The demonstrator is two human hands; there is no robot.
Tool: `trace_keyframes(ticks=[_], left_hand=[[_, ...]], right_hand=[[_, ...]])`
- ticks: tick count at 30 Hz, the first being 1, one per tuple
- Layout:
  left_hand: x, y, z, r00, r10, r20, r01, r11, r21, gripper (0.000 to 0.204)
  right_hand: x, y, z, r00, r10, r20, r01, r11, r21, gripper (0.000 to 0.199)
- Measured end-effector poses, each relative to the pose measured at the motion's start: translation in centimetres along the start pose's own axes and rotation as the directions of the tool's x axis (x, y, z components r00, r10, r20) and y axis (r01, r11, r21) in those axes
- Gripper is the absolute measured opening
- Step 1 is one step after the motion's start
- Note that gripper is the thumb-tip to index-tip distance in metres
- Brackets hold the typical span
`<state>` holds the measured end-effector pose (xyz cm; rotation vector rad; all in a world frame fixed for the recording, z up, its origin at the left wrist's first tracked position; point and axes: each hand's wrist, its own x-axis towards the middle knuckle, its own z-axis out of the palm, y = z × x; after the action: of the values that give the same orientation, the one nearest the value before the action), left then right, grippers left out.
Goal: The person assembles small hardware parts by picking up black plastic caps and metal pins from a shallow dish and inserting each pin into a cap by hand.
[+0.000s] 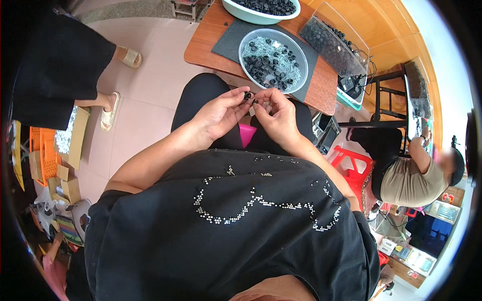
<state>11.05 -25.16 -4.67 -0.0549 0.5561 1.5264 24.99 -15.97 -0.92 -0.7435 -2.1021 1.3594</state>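
In front of my lap, my left hand (pixel 220 113) pinches a small black round part (pixel 247 95) between thumb and fingertips. Close beside it, almost touching, my right hand (pixel 278 119) has its fingers closed at another tiny dark piece, too small to name. Some pale bits show by the curled fingers of that hand. Just beyond both hands, a clear round tub (pixel 242 59) on the table holds many similar black round parts mixed with thin silvery pieces that look like screws. Something bright pink (pixel 246 134) shows between my legs, below the hands.
The wooden table (pixel 201 47) carries a dark mat (pixel 228 45), a pale green basin (pixel 251 18) of black parts and a clear bin (pixel 321 37). A person stands at left near cardboard boxes (pixel 78 138); another sits at right beside a red stool (pixel 351 173).
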Motion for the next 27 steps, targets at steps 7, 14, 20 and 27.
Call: trace_keyframes(ticks=[7,14,20,27], left_hand=[[0.0,-0.1,-0.3,0.999,-0.044,-0.004,0.044,0.998,-0.055,0.026],[-0.1,-0.3,0.3,1.000,-0.024,0.007,0.024,1.000,-0.005,0.026],[0.0,-0.2,0.2,0.999,-0.018,0.028,0.016,0.998,0.053,0.025],[-0.2,-0.1,0.9,0.988,-0.049,0.143,0.039,0.996,0.077,0.025]], right_hand=[[0.1,-0.2,0.2,0.999,-0.048,-0.019,0.045,0.993,-0.107,0.013],[0.3,0.0,0.5,0.995,-0.087,-0.051,0.077,0.983,-0.169,0.013],[0.3,-0.1,0.4,0.999,-0.033,-0.015,0.032,0.996,-0.084,0.018],[0.1,0.1,-0.1,0.998,0.001,0.057,-0.004,0.999,0.050,0.026]])
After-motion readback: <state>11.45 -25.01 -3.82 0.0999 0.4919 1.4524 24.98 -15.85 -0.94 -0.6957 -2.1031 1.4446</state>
